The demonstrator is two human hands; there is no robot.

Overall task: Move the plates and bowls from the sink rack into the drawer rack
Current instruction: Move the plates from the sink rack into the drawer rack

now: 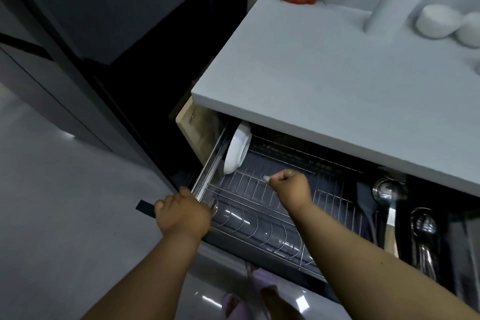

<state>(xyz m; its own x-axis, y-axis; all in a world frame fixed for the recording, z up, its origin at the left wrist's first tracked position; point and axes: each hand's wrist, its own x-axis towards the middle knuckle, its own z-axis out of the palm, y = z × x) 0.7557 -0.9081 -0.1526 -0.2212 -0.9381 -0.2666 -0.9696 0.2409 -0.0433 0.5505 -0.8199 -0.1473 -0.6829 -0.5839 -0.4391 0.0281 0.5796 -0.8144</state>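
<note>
The drawer rack [262, 205] is pulled out under the white counter. A single white plate [237, 149] stands on edge in the wire slots at its far left. My left hand [181, 213] grips the drawer's front left corner, fingers curled over the edge. My right hand [289, 186] hovers over the middle of the wire rack with curled fingers and holds nothing. The sink rack is out of view.
The white counter [324, 80] overhangs the drawer; white bowls [439, 21] and a white cylinder [394, 2] stand at its back right. Ladles and utensils [389, 197] lie in the drawer's right compartment. A wooden board [193, 127] leans left of the drawer. My slippered feet [249, 293] are below.
</note>
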